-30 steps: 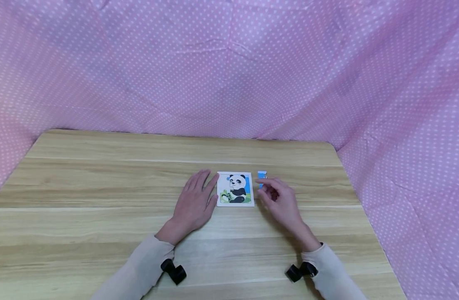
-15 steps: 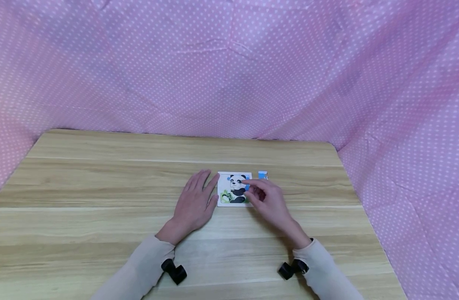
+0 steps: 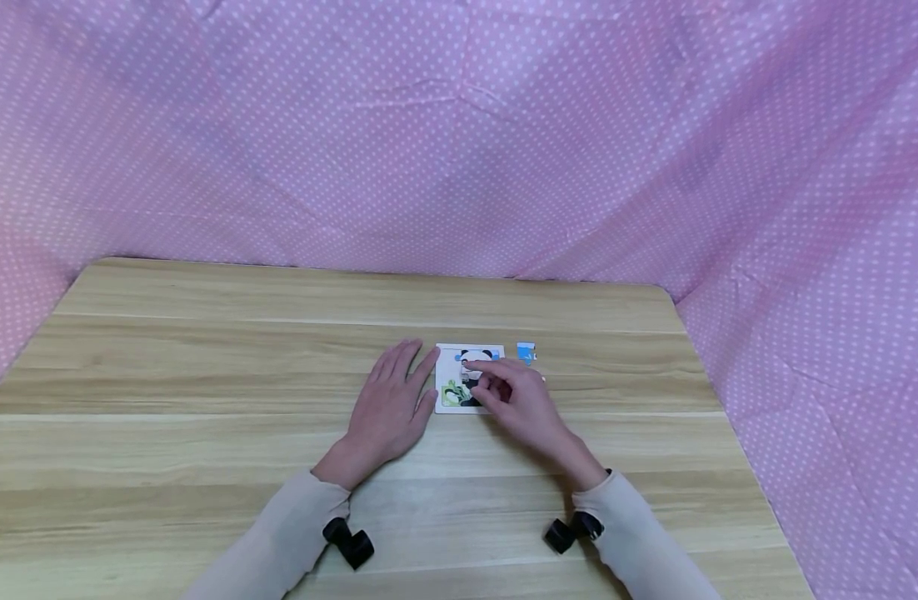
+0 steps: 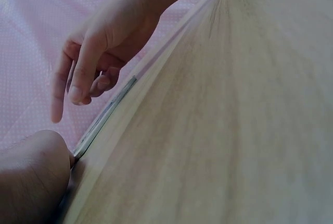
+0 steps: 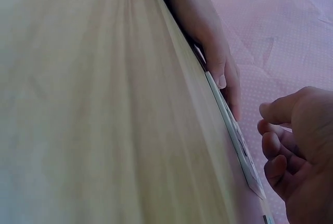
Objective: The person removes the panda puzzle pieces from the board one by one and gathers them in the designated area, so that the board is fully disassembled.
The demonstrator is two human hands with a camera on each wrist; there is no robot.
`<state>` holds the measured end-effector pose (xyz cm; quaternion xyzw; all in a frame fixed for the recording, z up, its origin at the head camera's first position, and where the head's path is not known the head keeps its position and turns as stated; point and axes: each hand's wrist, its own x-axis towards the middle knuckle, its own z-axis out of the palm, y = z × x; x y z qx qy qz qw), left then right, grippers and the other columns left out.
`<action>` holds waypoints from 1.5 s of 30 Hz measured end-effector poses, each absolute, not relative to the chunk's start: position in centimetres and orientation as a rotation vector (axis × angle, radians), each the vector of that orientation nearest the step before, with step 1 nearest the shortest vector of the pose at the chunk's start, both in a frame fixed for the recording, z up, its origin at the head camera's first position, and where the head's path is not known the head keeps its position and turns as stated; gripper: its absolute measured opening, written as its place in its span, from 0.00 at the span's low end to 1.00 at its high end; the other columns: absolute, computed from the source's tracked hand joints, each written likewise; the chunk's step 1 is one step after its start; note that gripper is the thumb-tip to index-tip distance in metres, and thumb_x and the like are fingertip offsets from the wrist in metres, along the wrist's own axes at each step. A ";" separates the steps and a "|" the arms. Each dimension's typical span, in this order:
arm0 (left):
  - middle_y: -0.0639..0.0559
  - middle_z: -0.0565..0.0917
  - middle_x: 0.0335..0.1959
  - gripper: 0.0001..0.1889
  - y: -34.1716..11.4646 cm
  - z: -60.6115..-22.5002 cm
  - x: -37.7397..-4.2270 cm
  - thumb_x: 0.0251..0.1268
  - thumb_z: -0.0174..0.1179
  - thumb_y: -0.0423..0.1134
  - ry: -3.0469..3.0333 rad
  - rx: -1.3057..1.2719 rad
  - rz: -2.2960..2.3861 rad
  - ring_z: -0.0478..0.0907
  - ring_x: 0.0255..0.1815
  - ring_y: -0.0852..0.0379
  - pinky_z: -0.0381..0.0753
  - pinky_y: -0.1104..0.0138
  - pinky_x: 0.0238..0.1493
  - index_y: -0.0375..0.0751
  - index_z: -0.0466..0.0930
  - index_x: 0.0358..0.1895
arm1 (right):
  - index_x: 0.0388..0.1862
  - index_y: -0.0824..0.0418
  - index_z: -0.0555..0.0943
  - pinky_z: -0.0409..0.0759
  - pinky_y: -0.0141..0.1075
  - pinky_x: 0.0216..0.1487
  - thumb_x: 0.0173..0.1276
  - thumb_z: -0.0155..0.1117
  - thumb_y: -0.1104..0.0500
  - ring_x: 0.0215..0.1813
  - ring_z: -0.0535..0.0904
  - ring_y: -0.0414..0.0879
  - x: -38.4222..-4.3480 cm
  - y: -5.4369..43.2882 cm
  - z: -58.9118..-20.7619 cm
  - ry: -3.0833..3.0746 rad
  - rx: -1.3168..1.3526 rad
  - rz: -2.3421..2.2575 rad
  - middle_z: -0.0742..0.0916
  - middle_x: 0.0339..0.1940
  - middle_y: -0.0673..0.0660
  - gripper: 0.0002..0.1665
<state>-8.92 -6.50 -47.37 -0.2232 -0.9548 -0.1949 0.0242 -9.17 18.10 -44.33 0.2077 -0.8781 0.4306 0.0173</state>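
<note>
A small square panda jigsaw puzzle in a white frame lies flat on the wooden table. My left hand rests flat beside it, forefinger and thumb tips at its left edge. Over the puzzle's right part hovers my right hand, hiding some of the panda. In the left wrist view that hand has its forefinger straight and its thumb apart, the other fingers curled, with nothing visible between them. A blue puzzle piece lies right of the frame, just beyond the right hand.
The wooden table has rounded far corners. A pink cloth with white dots hangs behind it and along its right side. Black cameras sit at both wrists, over light sleeves.
My right hand has moved left, from beside the puzzle to above it, covering more of the panda and uncovering the blue piece. The left hand has stayed still.
</note>
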 end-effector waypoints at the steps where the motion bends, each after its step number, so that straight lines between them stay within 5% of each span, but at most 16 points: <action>1: 0.36 0.62 0.88 0.34 -6.5 -47.4 -8.9 0.88 0.46 0.50 -2.952 -0.691 -0.606 0.52 0.91 0.37 0.48 0.47 0.92 0.41 0.61 0.89 | 0.65 0.61 0.91 0.79 0.31 0.36 0.73 0.77 0.69 0.36 0.77 0.39 -9.2 18.0 -44.3 -2.735 0.653 1.340 0.87 0.37 0.48 0.22; 19: 0.33 0.62 0.87 0.34 -6.5 -47.3 -8.9 0.88 0.47 0.49 -2.930 -0.709 -0.616 0.54 0.90 0.36 0.49 0.46 0.92 0.39 0.62 0.89 | 0.71 0.63 0.86 0.81 0.30 0.37 0.75 0.75 0.69 0.34 0.78 0.36 -9.7 17.6 -44.6 -2.841 0.759 1.289 0.87 0.37 0.48 0.26; 45: 0.34 0.62 0.87 0.34 -6.4 -47.1 -8.9 0.88 0.49 0.49 -2.943 -0.700 -0.582 0.54 0.90 0.36 0.50 0.45 0.92 0.39 0.62 0.88 | 0.63 0.56 0.92 0.74 0.32 0.36 0.76 0.72 0.68 0.36 0.74 0.41 -9.4 16.4 -44.2 -2.916 0.716 1.066 0.87 0.40 0.49 0.19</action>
